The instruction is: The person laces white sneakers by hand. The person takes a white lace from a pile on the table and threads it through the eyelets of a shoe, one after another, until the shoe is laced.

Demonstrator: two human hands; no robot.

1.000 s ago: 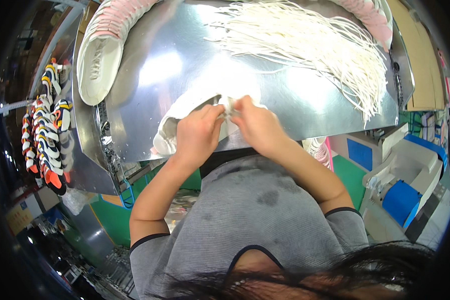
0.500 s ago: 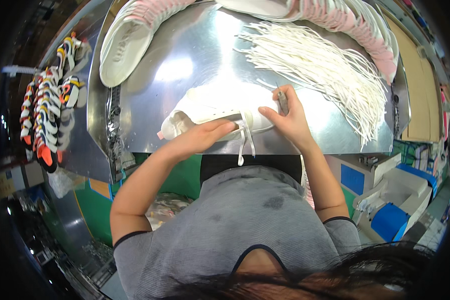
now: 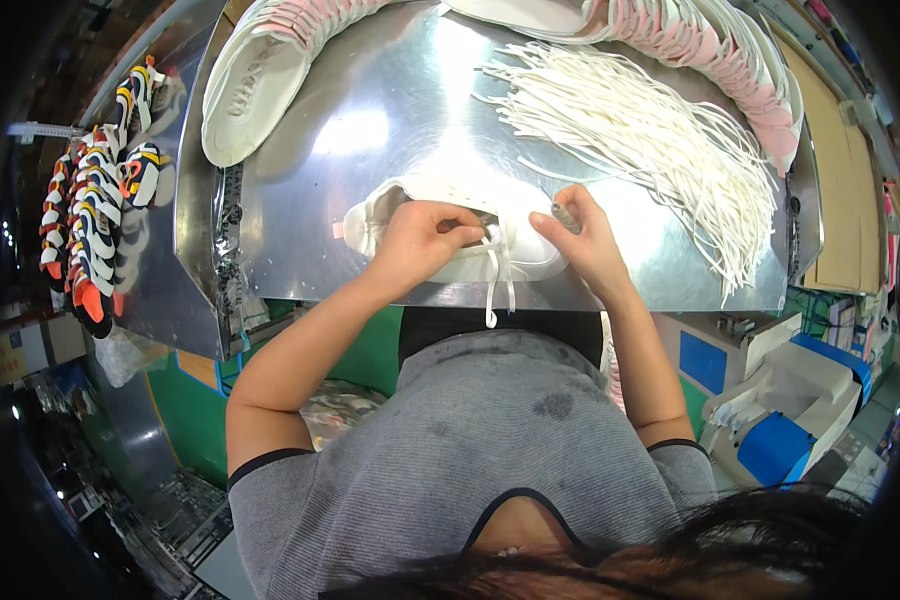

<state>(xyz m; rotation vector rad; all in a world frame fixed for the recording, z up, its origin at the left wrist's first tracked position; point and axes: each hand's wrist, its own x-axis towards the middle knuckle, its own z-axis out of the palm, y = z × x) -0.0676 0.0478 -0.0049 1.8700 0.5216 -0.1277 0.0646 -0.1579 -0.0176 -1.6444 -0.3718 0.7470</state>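
A white sneaker lies on its side on the metal tabletop, toe to the right. Two ends of a white shoelace hang from its eyelets over the table's near edge. My left hand is over the shoe opening, thumb and fingers pinched together beside the lace; what is between them is hidden. With my right hand I grip a small awl-like tool with a grey handle and a thin tip, at the shoe's toe.
A heap of loose white laces covers the table's right side. Nested white and pink shoes curve along the far left, with another row at the far right. Multicoloured shoes stand on a surface to the left. A beige and blue machine is at lower right.
My left hand has come up off the shoe's near side to its opening, fingers now pinched. The shoe has shifted slightly right and tilted, its opening turned away from me. My right hand keeps the tool.
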